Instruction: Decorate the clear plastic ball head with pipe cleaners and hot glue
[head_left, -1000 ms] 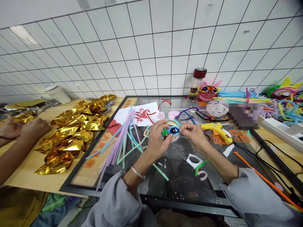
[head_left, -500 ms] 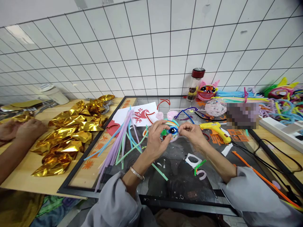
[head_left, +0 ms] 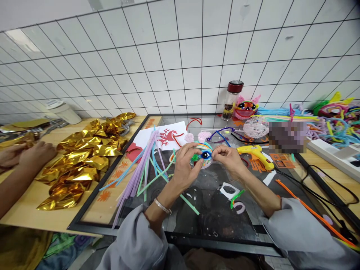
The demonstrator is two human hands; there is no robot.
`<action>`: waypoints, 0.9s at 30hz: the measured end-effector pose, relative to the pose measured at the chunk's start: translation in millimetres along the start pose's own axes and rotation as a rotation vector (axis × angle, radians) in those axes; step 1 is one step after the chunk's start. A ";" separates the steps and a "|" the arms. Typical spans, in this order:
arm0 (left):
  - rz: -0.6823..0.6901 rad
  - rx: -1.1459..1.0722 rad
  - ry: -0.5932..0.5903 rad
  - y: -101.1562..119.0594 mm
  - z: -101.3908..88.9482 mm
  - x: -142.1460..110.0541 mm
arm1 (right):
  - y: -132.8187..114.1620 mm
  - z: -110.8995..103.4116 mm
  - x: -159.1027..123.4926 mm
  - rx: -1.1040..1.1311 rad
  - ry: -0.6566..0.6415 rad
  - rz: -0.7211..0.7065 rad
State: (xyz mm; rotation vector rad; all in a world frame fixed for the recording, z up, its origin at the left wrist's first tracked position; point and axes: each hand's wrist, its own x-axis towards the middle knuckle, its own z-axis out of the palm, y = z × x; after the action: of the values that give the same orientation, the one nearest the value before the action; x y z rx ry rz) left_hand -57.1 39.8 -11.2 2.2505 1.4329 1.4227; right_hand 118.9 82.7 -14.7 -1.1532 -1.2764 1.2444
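Observation:
Both my hands meet over a small round craft face (head_left: 204,154) made of coloured pipe cleaners, with a blue eye in its middle. My left hand (head_left: 185,167) is curled round its left side, fingertips pinching near a green tuft. From the right, my right hand (head_left: 229,159) pinches the craft's edge with thumb and forefinger. The piece is held just above a dark glass work mat (head_left: 213,210). Grey sleeves cover both my forearms.
A bundle of purple, blue and green pipe cleaners (head_left: 143,168) lies left of my hands. A yellow glue gun (head_left: 254,153) lies to the right, an orange pipe cleaner (head_left: 303,206) beyond. Gold foil pieces (head_left: 84,153) cover the wooden table, where another person's hands (head_left: 25,157) work. A red-lidded jar (head_left: 232,99) stands by the wall.
My hands stay on the craft face with only small finger shifts. The other person's hands at the left have moved slightly.

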 end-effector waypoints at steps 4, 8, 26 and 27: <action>-0.002 0.007 0.001 0.9 -0.7 0.8 | -0.1 -0.3 0.6 -0.020 -0.006 -0.010; -0.015 0.007 -0.006 1.9 -1.2 1.1 | -1.7 -0.4 0.1 -0.013 -0.007 -0.019; -0.009 -0.005 -0.001 2.1 -0.7 0.6 | -2.1 -2.0 1.9 -0.037 -0.025 0.001; -0.006 -0.007 0.001 2.0 -0.6 0.7 | -2.3 -2.2 2.1 -0.033 -0.023 0.003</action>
State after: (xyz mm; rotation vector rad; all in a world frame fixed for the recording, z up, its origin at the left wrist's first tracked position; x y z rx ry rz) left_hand -56.2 39.0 -9.4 2.2403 1.4312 1.4246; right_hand 121.0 84.8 -12.4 -1.1682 -1.3174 1.2463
